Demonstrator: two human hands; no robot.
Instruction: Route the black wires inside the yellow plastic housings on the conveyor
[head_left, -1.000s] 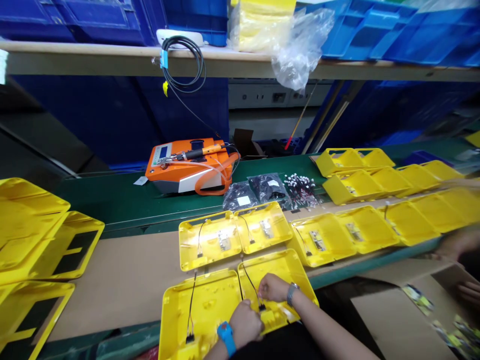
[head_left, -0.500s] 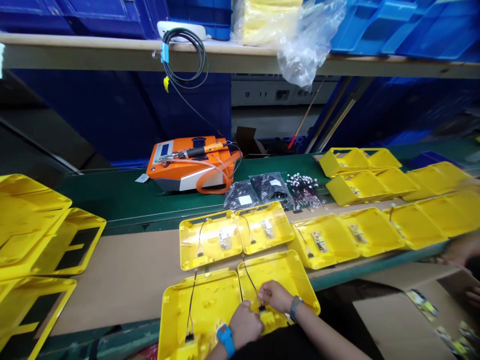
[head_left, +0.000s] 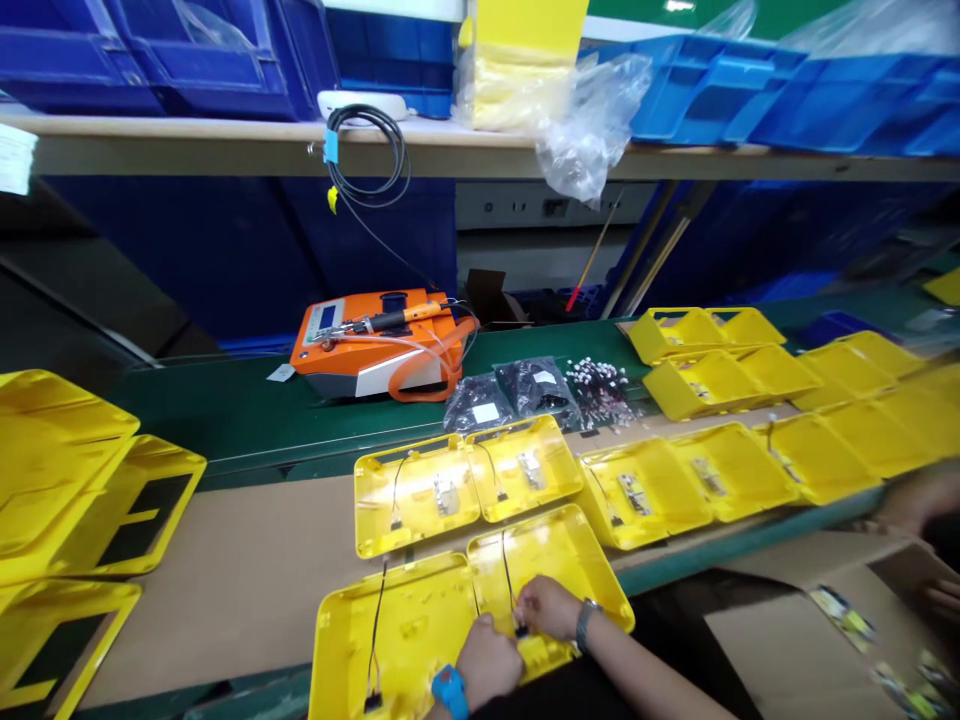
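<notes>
Both my hands work close together over the nearest yellow plastic shell (head_left: 555, 555), which lies open on the brown cardboard sheet (head_left: 255, 570). My left hand (head_left: 489, 660), with a blue watch at the wrist, is closed beside the shell's inner edge. My right hand (head_left: 546, 606), with a grey watch, pinches the small black connector (head_left: 519, 630) at the end of a black wire (head_left: 507, 575) inside the shell. A matching shell half (head_left: 397, 630) with its own wire lies to the left.
More open yellow shells (head_left: 465, 480) run in a row to the right. An orange machine (head_left: 375, 345) with a screwdriver sits on the green belt, beside bagged parts (head_left: 517, 390). Stacked yellow frames (head_left: 75, 470) stand left. Another person's hand (head_left: 922, 495) works over a cardboard box at right.
My hands have stayed on the wire end in the near shell, shifting slightly closer together. The camera has tilted up a little, so the hands sit lower in view.
</notes>
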